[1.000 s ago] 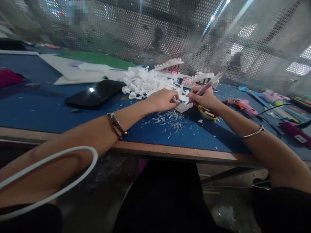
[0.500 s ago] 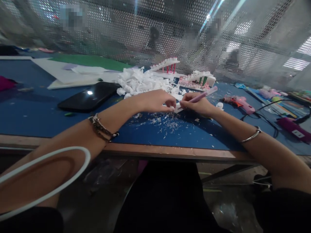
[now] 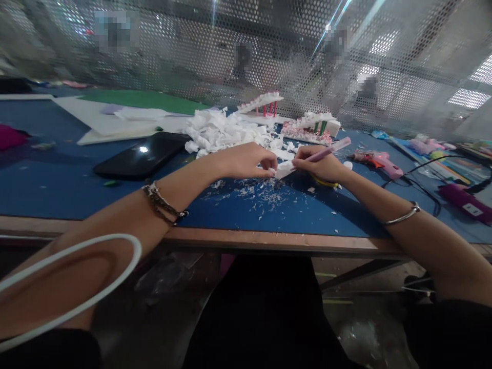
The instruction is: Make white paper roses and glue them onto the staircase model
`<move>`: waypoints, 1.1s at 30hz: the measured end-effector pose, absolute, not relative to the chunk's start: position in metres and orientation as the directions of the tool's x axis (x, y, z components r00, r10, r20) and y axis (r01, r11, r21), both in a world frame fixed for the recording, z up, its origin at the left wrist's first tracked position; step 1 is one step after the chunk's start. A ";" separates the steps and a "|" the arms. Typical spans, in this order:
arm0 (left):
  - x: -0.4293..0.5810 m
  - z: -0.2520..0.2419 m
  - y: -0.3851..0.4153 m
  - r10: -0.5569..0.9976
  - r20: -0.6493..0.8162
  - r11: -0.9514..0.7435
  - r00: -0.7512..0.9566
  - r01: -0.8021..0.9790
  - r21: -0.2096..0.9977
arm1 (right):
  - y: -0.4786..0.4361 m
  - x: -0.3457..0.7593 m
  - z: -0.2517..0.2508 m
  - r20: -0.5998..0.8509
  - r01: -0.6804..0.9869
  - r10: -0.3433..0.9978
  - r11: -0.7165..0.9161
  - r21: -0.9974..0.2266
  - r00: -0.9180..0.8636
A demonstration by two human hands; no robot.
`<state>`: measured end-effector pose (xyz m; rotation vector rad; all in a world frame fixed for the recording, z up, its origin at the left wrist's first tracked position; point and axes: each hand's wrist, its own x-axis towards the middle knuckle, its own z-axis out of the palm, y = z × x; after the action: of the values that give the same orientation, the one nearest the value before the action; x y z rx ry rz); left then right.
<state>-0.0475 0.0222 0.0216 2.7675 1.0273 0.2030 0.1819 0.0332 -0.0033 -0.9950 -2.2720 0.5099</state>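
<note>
My right hand [image 3: 315, 163] is closed around a pinkish-purple pen-like tool [image 3: 331, 149], its back end pointing up to the right. The tool's tip is hidden near the fingers. A small white piece of paper [image 3: 284, 169] lies between my two hands, and my left hand [image 3: 255, 160] pinches its left end between thumb and fingers. Just behind my hands rises a heap of torn white paper scraps [image 3: 226, 130]. Fine white shavings [image 3: 265, 197] are scattered on the blue tabletop [image 3: 215, 212] in front. Something yellow [image 3: 325, 182] shows partly under my right hand.
A black phone-like slab [image 3: 142, 156] lies left of the heap. Two small white-and-pink models [image 3: 311, 128] stand behind. A pink glue gun [image 3: 386, 165] with a black cord and a purple power strip [image 3: 465, 202] lie right. White and green sheets [image 3: 142, 100] lie back left.
My right hand has shifted slightly right with the tool, away from my left fingers, showing more of the white piece. My left hand stays nearly still.
</note>
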 end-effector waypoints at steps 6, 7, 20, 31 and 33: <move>-0.040 0.017 0.016 0.652 0.180 -0.726 0.736 0.539 0.428 | 0.024 0.192 0.011 0.469 0.431 0.776 0.627 -0.649 -0.422; -0.038 0.015 0.016 0.640 0.160 -0.725 0.752 0.520 0.451 | 0.022 0.194 0.013 0.492 0.397 0.771 0.632 -0.666 -0.404; -0.034 0.017 0.005 0.586 0.082 -0.631 0.806 0.391 0.670 | -0.037 0.179 0.032 0.582 0.120 0.700 0.675 -0.728 -0.414; -0.027 0.006 0.003 0.509 0.092 -0.785 0.856 0.418 0.457 | -0.027 0.191 0.038 0.704 0.031 0.656 0.737 -0.675 -0.274; -0.026 0.005 0.004 0.466 0.121 -0.829 0.877 0.384 0.407 | -0.020 0.199 0.042 0.748 -0.003 0.637 0.761 -0.649 -0.189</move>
<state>-0.0265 0.0039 0.0047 2.6715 0.6287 0.3042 0.1994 -0.0204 0.0423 -0.5082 -1.6775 0.6207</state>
